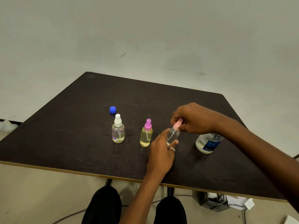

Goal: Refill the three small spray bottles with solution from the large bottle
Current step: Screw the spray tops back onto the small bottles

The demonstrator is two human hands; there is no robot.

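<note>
Dark surface (pixel 161 97) before a pale wall: near its centre the clear spray bottle (pixel 173 135) is gripped by the left hand (pixel 160 149), its pink cap (pixel 177 124) pinched by the right hand (pixel 192 120). The large bottle (pixel 208 143), its top hidden under the right wrist and its blue cap (pixel 112 109) laid well apart, could be knocked over and spilled.

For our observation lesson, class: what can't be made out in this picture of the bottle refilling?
Large bottle: top hidden behind the right forearm, head view.
Clear small bottle: liquid level hidden by the left hand, head view.
Its pink sprayer: mostly covered by the right hand, head view.
</note>
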